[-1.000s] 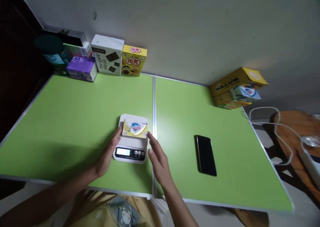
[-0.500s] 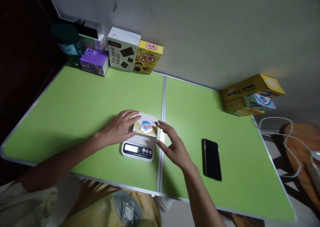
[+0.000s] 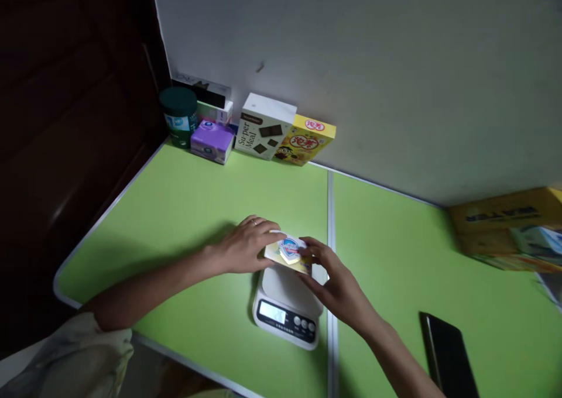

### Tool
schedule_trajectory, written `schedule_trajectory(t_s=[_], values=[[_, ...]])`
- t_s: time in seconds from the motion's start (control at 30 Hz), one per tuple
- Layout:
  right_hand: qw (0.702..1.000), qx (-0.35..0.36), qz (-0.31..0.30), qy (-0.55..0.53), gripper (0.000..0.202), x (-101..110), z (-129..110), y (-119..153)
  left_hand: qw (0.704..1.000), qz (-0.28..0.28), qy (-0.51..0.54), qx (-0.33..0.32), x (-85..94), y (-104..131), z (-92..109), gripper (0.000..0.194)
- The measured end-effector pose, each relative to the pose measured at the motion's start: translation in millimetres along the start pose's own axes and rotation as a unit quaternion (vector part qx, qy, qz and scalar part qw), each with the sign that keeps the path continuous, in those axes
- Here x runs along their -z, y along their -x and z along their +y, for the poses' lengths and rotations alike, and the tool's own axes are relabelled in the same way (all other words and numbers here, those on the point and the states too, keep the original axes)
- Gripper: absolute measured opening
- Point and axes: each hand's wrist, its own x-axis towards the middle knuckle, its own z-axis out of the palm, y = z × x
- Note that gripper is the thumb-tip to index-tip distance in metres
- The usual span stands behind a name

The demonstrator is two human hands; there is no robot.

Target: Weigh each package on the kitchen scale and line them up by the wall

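Observation:
Both my hands grip a small white and yellow soap box (image 3: 287, 250) with a blue and red shield logo. My left hand (image 3: 250, 244), a ring on one finger, is closed on its left end. My right hand (image 3: 336, 278) pinches the right end between thumb and fingers. The box is held tilted over the back of a white kitchen scale (image 3: 285, 316), whose bare plate shows in front of it. On the scale's front panel the display is lit, but its digits are too blurred to read.
The scale stands on a green table (image 3: 175, 222) left of its pale seam. A phone (image 3: 448, 354) lies at the right front. Along the wall stand a dark green tub (image 3: 179, 117), a purple tissue pack (image 3: 213, 140), a white box (image 3: 266, 126), a yellow box (image 3: 305, 140) and a cardboard carton (image 3: 496, 216).
My hands have closed on the soap box and raised it off the scale plate, tilting it. The view has swung left, so everything on the table appears farther right and lower.

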Motion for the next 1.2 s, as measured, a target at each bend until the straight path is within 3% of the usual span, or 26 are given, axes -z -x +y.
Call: schedule_trajectory(t_s=[0.1, 0.2, 0.27, 0.4, 0.53, 0.7, 0.87, 1.03, 1.13, 1.2], values=[[0.999, 0.021, 0.033, -0.014, 0.023, -7.2, -8.1, -54.7, 0.992, 0.102, 0.019, 0.071, 25.2, 4.6, -32.3, 0.05], [0.995, 0.04, 0.08, -0.036, 0.025, -20.1, -14.7, -129.5, 0.955, 0.254, 0.018, 0.154, 45.2, 5.8, -81.1, 0.053], [0.992, 0.063, 0.103, -0.027, 0.025, -31.7, -20.6, -185.1, 0.931, 0.316, 0.001, 0.185, 54.8, 3.0, -115.4, 0.055], [0.985, 0.117, 0.127, 0.016, 0.023, -60.8, -35.1, -288.4, 0.921, 0.323, -0.069, 0.208, 66.2, -10.4, -164.5, 0.064], [0.982, 0.13, 0.134, 0.043, 0.026, -91.3, -40.5, -353.2, 0.924, 0.283, -0.141, 0.215, 71.9, -22.3, -186.1, 0.064], [0.981, 0.12, 0.146, 0.049, 0.03, -111.9, -30.6, -371.5, 0.921, 0.259, -0.198, 0.213, 78.6, -25.9, -201.7, 0.053], [0.978, 0.121, 0.153, 0.071, 0.029, -112.6, -26.4, -372.5, 0.919, 0.261, -0.195, 0.22, 81.5, -32.9, -209.7, 0.047], [0.983, 0.087, 0.143, 0.077, 0.03, -109.0, -40.1, -374.4, 0.918, 0.253, -0.209, 0.223, 83.4, -33.8, -209.7, 0.049], [0.982, 0.101, 0.141, 0.077, 0.036, -95.7, -47.5, -348.8, 0.914, 0.265, -0.216, 0.219, 85.0, -29.5, -199.2, 0.048], [0.982, 0.134, 0.115, 0.072, 0.033, -79.0, -45.4, -310.6, 0.917, 0.272, -0.223, 0.186, 82.3, -28.3, -183.4, 0.046]])
